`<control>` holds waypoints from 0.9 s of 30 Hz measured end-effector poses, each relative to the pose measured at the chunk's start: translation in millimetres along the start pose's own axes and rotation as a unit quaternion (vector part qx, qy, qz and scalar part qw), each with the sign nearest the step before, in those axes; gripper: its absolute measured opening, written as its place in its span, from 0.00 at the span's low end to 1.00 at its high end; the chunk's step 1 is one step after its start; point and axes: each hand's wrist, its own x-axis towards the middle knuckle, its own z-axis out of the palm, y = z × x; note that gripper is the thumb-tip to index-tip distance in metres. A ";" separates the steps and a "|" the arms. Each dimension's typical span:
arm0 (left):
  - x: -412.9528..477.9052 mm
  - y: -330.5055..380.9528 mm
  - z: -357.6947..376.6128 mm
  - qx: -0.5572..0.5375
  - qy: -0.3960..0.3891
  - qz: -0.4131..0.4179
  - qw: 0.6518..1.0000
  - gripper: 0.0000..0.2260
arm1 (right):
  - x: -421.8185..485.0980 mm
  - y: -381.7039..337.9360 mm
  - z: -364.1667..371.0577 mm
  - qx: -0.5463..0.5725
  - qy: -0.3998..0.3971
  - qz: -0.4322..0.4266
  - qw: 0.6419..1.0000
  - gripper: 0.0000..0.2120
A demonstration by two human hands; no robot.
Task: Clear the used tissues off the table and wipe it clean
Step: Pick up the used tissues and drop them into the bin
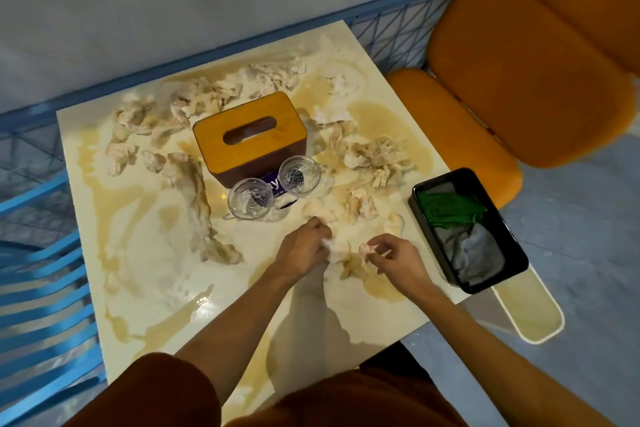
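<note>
Left grip (304, 247) clutches a tissue wad (341, 248) (crumpled); right grip (394, 258) pinches a tissue scrap (366, 248)

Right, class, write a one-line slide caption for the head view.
Left hand grips a soggy tissue and right hand pinches a tissue scrap on the stained table before a tissue box.
</note>
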 end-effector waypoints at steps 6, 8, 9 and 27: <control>-14.6 -3.4 -0.8 -0.037 0.070 -0.032 0.996 0.05 | -7.7 2.6 19.0 -0.047 -0.037 -0.025 0.998 0.15; -21.2 -5.5 -2.2 -0.033 0.086 -0.046 0.995 0.05 | -7.8 2.2 29.3 -0.072 -0.048 -0.034 0.996 0.19; -25.0 -6.5 -2.8 -0.032 0.091 -0.055 0.994 0.06 | -7.3 1.8 34.0 -0.090 -0.052 -0.038 0.994 0.22; -68.3 -5.5 5.5 -0.255 0.133 -0.141 0.947 0.18 | -7.4 -0.6 56.0 -0.236 -0.069 -0.104 0.964 0.15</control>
